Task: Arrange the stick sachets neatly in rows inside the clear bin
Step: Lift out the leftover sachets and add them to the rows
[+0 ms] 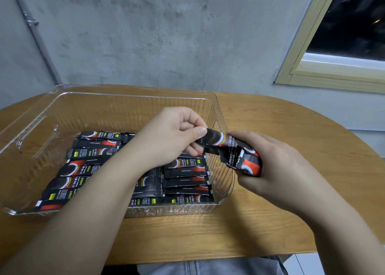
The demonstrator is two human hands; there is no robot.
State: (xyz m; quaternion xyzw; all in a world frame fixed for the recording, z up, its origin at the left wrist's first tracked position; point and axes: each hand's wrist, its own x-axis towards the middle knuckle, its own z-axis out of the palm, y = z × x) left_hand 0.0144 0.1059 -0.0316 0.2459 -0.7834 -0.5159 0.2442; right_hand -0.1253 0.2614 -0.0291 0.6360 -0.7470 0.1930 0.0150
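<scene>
On the wooden table (270, 222) stands the clear bin (133, 96), with ribbed transparent walls. Its right wall lies just beside the two hands. Inside the bin, stick sachets (87, 170) lie flat in rows; they are black with red and white marks. The left forearm (100, 191) crosses over the middle of the bin and hides many sachets below it, so how the rows join in the middle cannot be seen. The writing on the sachets is too small and blurred to read.

The left hand (173, 137) hovers over the right part of the bin. Its thumb and curled fingers pinch one end of a single sachet (214, 139), which reaches toward the right hand. The right hand (277, 168) is outside the bin, above the table, and its fingers are curled around a bundle of sachets (248, 162). Only the ends of this bundle show; the rest is hidden in the palm, so their number cannot be told. Whether the far end of the single sachet sits inside the bundle is not clear.

Behind the table is a grey wall (156, 34), and at the right a window frame (312, 66), cut off by the picture edge. At the bottom a little grey cloth (208, 267) shows.
</scene>
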